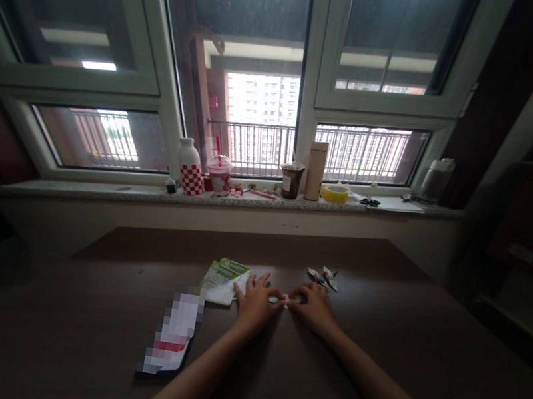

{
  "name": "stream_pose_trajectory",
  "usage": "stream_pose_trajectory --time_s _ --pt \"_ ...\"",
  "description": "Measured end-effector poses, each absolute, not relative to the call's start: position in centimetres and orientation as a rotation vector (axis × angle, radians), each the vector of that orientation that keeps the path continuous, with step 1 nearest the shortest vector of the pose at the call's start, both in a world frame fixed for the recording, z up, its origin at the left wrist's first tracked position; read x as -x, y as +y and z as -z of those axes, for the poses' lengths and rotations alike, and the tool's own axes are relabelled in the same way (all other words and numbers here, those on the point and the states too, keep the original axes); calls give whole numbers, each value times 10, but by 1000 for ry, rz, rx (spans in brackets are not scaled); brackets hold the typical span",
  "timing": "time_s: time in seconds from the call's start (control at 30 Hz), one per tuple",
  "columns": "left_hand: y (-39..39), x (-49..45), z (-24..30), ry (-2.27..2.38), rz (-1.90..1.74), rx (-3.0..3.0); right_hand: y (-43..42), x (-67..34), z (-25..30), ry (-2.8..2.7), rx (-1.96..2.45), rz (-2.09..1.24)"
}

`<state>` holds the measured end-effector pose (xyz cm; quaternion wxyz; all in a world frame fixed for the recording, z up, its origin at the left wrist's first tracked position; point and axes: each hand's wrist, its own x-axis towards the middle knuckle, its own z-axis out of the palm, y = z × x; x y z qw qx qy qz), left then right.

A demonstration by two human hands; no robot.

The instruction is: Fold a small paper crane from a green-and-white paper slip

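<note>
My left hand (257, 299) pinches the left end of a small white wrapper-like piece (286, 302) between thumb and forefinger, its other fingers spread. On the right end of the same piece, the thumb and forefinger of my right hand (313, 306) are closed. The piece is too small to name exactly. Green and white packets (223, 273) lie just left of my left hand, which partly covers the white paper beside them. Behind my right hand rest several small twisted, colourful wrapped bits (324, 277).
A blurred-out flat object with a dark edge (172, 333) lies on the brown table (372, 364), left of my left forearm. On the windowsill stand a checked bottle (192, 169), a pink drink cup (220, 175), a dark drink cup (291, 180), a tan flask (316, 170) and yellow tape (336, 194).
</note>
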<state>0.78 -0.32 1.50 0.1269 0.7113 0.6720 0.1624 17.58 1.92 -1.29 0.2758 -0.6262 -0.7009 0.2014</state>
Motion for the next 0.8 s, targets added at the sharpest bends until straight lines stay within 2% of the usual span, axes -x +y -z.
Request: stream_pose_trajectory --time_s 0.8 --pt "4 -6 -18 1886 -479 -2005 32 -177 15 -1834 1743 -672"
